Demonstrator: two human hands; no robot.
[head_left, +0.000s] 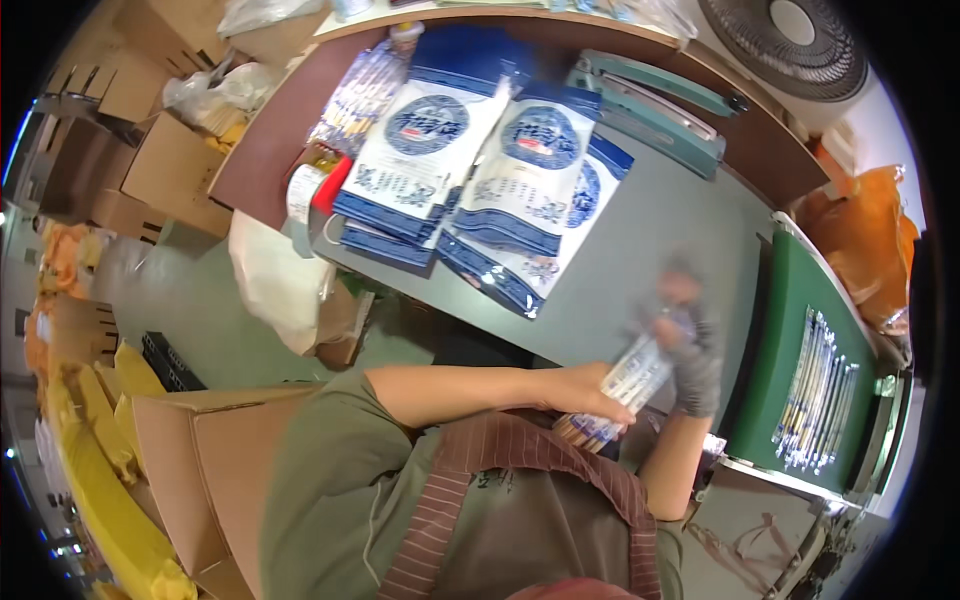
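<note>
My left hand [597, 392], bare, is closed around a bundle of slim wrapped sticks [638, 372] in front of my apron. The bundle is tilted, its white-and-blue end up and its brownish end low by my left fingers. My right hand [690, 345] wears a grey glove that leaves fingertips bare. It is smeared by motion beside the bundle's upper end, and its grip is not clear. Farther off on the grey table [640, 225] lie flat white-and-blue printed bags, one stack [425, 140] left of another [525, 165].
A teal bag sealer [660, 115] stands at the table's back right. At right, a green conveyor belt [765, 395] carries a row of wrapped sticks [815, 395]. More sticks [360, 95] lie at back left, near a red tape dispenser [330, 185]. A cardboard box [235, 450] is beside me.
</note>
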